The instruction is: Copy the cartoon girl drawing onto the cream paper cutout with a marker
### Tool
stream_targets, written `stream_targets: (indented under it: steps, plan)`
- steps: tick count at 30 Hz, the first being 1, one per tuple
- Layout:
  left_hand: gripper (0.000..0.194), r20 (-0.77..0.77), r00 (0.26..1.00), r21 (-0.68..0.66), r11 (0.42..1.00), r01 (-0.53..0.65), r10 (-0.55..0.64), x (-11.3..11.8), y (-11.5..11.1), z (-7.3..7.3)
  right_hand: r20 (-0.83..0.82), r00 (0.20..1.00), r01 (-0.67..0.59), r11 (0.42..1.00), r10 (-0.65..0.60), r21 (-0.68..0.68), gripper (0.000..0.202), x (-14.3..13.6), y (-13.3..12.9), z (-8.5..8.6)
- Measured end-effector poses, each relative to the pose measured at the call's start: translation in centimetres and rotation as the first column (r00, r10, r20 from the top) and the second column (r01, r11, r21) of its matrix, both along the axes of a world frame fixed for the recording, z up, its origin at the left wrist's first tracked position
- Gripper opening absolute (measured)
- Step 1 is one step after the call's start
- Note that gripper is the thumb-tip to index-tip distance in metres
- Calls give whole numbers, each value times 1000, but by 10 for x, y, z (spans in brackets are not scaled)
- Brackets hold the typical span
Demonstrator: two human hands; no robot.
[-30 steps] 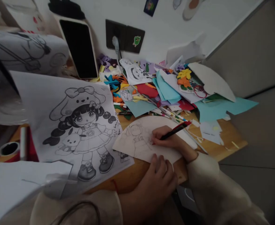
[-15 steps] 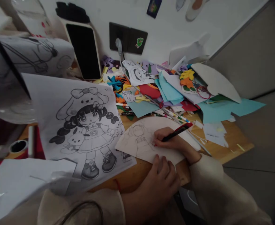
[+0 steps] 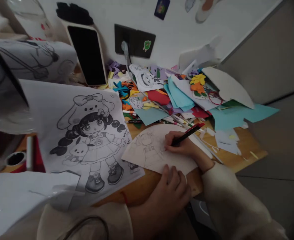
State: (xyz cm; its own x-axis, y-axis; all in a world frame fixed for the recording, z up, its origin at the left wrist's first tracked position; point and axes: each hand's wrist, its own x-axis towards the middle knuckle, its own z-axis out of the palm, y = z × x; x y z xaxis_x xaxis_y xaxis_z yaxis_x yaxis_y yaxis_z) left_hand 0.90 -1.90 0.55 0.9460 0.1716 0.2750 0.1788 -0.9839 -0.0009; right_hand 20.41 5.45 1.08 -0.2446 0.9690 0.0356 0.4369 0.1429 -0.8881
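Observation:
My right hand [image 3: 178,143] is closed around a dark pen with a red end [image 3: 189,133], its tip down on a fan-shaped sheet of pale paper [image 3: 136,156]. Faint lines of a figure in a dress show on the left part of that sheet. At the sheet's lower edge rests my left hand [image 3: 174,186], fingers loosely bent and a little apart, holding nothing. To the left lies a printed line drawing [image 3: 39,110] of a girl in a dog-eared hat with a plush toy.
Behind the sheet are coloured paper scraps [image 3: 159,96], sticks and a yellow flower. A black-screened phone [image 3: 86,55] leans on a bottle near the wall socket [image 3: 134,40]. White paper [image 3: 16,196] lies front left; a small round dark pot [image 3: 15,158] stands above it.
The view has shifted slightly, so most things sit a little further left. The pen remains in my right hand on the paper; my left hand rests in the same place.

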Motion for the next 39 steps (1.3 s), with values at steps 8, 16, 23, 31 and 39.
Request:
stream_targets:
  steps: [8,16,23,31,39]
  plan:
    - [49,-33,999,-10,1000,17,-17,1,1,1,109,991,-76,997,72,27,38,-1,2,2]
    - [52,-44,999,-18,1000,11,-12,1,1,0,236,969,-85,996,78,20,36,-2,0,9]
    - [49,-29,1000,13,1000,11,-10,-1,2,2,172,982,-89,995,78,56,39,2,0,-2]
    - [49,-40,999,12,1000,14,-13,-2,2,4,26,994,-109,994,109,2,21,-2,-5,-2]
    - [52,-26,1000,-26,1000,11,-11,0,2,2,170,972,-167,986,164,4,37,-7,-3,5]
